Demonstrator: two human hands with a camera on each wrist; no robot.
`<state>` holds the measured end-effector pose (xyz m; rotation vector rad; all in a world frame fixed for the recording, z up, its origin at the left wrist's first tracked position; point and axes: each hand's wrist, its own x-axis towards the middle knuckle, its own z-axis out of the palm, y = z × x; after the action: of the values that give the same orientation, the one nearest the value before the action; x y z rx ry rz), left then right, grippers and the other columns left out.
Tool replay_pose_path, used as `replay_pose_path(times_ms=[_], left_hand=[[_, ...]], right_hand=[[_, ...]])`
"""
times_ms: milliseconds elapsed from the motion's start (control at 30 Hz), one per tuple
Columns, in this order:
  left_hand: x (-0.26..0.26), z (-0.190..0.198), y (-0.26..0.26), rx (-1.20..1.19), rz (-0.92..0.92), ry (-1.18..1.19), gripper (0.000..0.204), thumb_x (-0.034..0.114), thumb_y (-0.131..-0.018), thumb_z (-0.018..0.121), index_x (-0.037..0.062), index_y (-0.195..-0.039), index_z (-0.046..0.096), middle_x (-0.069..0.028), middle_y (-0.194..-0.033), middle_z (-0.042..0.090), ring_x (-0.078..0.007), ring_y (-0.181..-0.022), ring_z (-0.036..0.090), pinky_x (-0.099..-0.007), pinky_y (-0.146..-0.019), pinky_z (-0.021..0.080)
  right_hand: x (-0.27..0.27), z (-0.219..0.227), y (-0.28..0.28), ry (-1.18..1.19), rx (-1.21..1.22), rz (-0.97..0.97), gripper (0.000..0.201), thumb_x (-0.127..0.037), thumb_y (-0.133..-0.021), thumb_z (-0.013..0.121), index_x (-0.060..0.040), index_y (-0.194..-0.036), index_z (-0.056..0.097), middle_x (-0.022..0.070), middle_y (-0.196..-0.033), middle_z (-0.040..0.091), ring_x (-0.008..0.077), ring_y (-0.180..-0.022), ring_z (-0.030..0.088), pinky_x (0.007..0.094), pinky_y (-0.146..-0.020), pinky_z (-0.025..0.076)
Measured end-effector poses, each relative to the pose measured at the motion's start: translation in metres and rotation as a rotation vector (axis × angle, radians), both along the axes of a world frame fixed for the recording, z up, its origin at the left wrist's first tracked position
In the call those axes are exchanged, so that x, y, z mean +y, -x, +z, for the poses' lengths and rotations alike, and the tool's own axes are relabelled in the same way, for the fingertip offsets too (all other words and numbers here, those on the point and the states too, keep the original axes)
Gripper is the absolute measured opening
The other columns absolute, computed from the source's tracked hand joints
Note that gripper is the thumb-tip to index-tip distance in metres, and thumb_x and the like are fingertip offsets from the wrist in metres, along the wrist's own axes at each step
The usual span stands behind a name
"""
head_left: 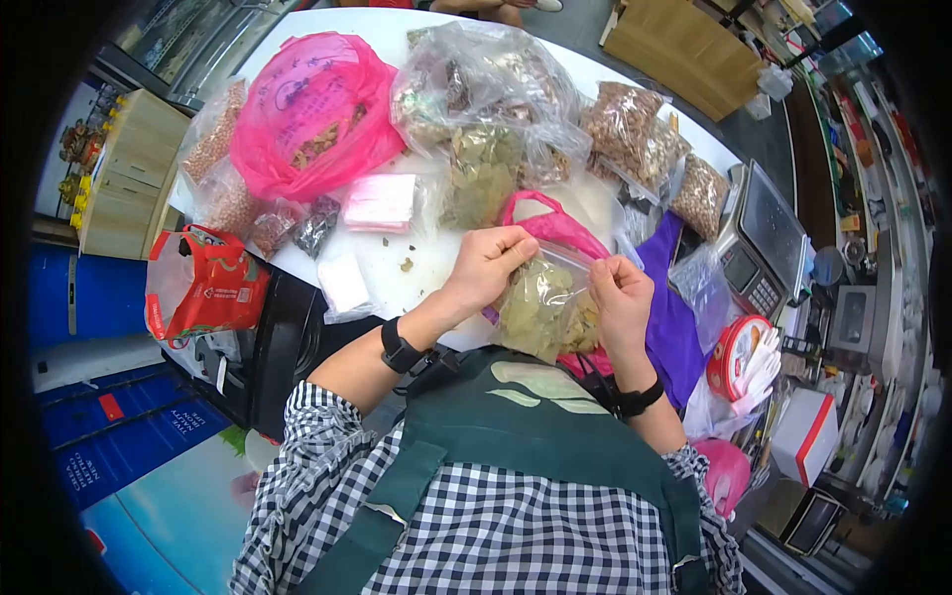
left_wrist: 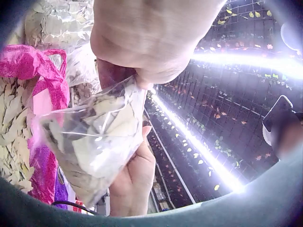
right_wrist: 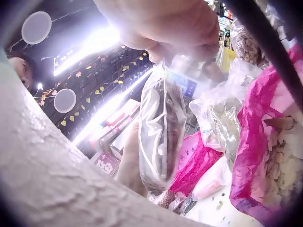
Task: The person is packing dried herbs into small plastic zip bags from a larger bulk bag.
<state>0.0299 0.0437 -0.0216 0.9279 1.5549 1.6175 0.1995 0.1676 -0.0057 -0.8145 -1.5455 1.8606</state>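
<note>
A small clear zip bag of dried leaves (head_left: 534,315) hangs between my two hands, in front of my apron. My left hand (head_left: 493,264) pinches its top left corner between thumb and fingers. At the top right corner my right hand (head_left: 623,297) does the same. The left wrist view shows the bag (left_wrist: 97,142) tilted, pale leaves pressed against the plastic. From the right wrist view the bag (right_wrist: 161,137) appears edge-on, bulging below the right hand (right_wrist: 165,28). Just behind it lies an open pink bag (head_left: 565,226), with loose dried leaves (left_wrist: 14,127) inside.
A large pink bag (head_left: 317,109), bulky clear bags (head_left: 491,79) and bags of brown pieces (head_left: 625,124) crowd the white table's far side. Packs of small bags (head_left: 382,202) lie on the left. A scale (head_left: 762,243) and a red round tin (head_left: 739,352) stand right.
</note>
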Motion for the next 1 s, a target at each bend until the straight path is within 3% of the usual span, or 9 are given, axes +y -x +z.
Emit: replay_pose_path(times_ms=[67,100,200,367,567,733,767,800,1000], left_hand=[[0.008,-0.005,0.005,0.148,0.007,0.057,0.027,0.023,-0.098,0.06,-0.0009,-0.086,0.064,-0.0052,-0.064,0.055,-0.0074,-0.062,0.046,-0.0287,-0.055,0.041],[0.01,-0.004,0.011,0.158,-0.074,0.118,0.027,0.022,-0.102,0.054,0.0002,-0.086,0.06,0.0055,-0.072,0.05,-0.004,-0.068,0.043,-0.0229,-0.06,0.039],[0.026,-0.019,0.027,0.137,0.05,0.066,0.026,0.022,-0.103,0.052,0.0013,-0.089,0.06,0.0047,-0.076,0.051,-0.004,-0.069,0.043,-0.0233,-0.06,0.039],[0.079,-0.001,0.112,-0.401,0.159,0.108,0.025,0.022,-0.103,0.05,0.002,-0.095,0.063,0.0009,-0.083,0.06,-0.0076,-0.074,0.054,-0.0261,-0.063,0.046],[0.162,-0.014,0.199,0.086,-0.142,0.417,0.027,0.022,-0.098,0.056,-0.0029,-0.1,0.066,-0.0055,-0.086,0.066,-0.0125,-0.073,0.059,-0.0263,-0.065,0.049],[0.199,0.014,0.231,0.939,-0.353,0.933,0.029,0.02,-0.087,0.062,-0.0081,-0.094,0.068,-0.0206,-0.094,0.07,-0.0344,-0.09,0.069,-0.041,-0.076,0.054],[0.207,-0.01,0.253,1.161,-0.314,0.821,0.029,0.019,-0.087,0.059,-0.0078,-0.094,0.069,-0.027,-0.102,0.069,-0.0398,-0.1,0.067,-0.047,-0.084,0.053],[0.213,-0.019,0.268,1.162,-0.322,0.825,0.029,0.019,-0.087,0.059,-0.0078,-0.094,0.069,-0.027,-0.102,0.069,-0.0398,-0.1,0.067,-0.047,-0.084,0.053],[0.224,-0.009,0.321,1.089,0.304,0.623,0.025,0.014,-0.084,0.06,-0.0044,-0.097,0.07,-0.0307,-0.121,0.061,-0.0395,-0.117,0.058,-0.0434,-0.099,0.046]], right_hand=[[0.004,-0.004,0.003,-0.009,0.011,0.003,0.031,-0.019,-0.096,0.067,-0.0065,-0.071,0.054,-0.0078,-0.061,0.046,0.0015,-0.054,0.036,0.0211,-0.049,0.026],[0.005,-0.003,0.004,0.033,0.015,0.0,0.03,-0.019,-0.096,0.066,-0.0063,-0.071,0.055,-0.0074,-0.061,0.047,0.0017,-0.054,0.037,0.0207,-0.049,0.027],[0.011,-0.007,0.003,0.119,0.004,-0.015,0.029,-0.02,-0.098,0.063,-0.0056,-0.074,0.057,-0.0062,-0.06,0.049,0.0025,-0.052,0.038,0.0207,-0.049,0.029],[0.021,-0.012,-0.005,0.239,0.031,-0.001,0.027,-0.021,-0.099,0.061,-0.0044,-0.078,0.059,-0.0043,-0.06,0.05,0.0042,-0.05,0.041,0.0222,-0.048,0.032],[0.023,-0.015,-0.008,0.292,-0.028,-0.002,0.026,-0.017,-0.099,0.06,-0.0043,-0.077,0.058,-0.0021,-0.062,0.05,0.0057,-0.05,0.041,0.0235,-0.049,0.034],[0.035,-0.018,-0.02,0.341,0.01,-0.023,0.027,-0.018,-0.1,0.059,-0.0031,-0.077,0.058,-0.0022,-0.059,0.047,0.0062,-0.049,0.038,0.0237,-0.048,0.033],[0.037,-0.017,-0.022,0.347,-0.003,-0.055,0.027,-0.018,-0.1,0.059,-0.0027,-0.078,0.058,-0.0022,-0.059,0.046,0.0063,-0.049,0.038,0.0237,-0.048,0.033],[0.039,-0.016,-0.025,0.354,-0.019,-0.088,0.028,-0.019,-0.1,0.058,-0.0024,-0.078,0.058,-0.0022,-0.058,0.045,0.0064,-0.049,0.037,0.0237,-0.048,0.033],[0.043,-0.03,-0.032,0.394,-0.025,-0.15,0.029,-0.021,-0.101,0.058,-0.0019,-0.079,0.058,-0.0026,-0.057,0.042,0.0069,-0.049,0.036,0.0241,-0.046,0.031]])
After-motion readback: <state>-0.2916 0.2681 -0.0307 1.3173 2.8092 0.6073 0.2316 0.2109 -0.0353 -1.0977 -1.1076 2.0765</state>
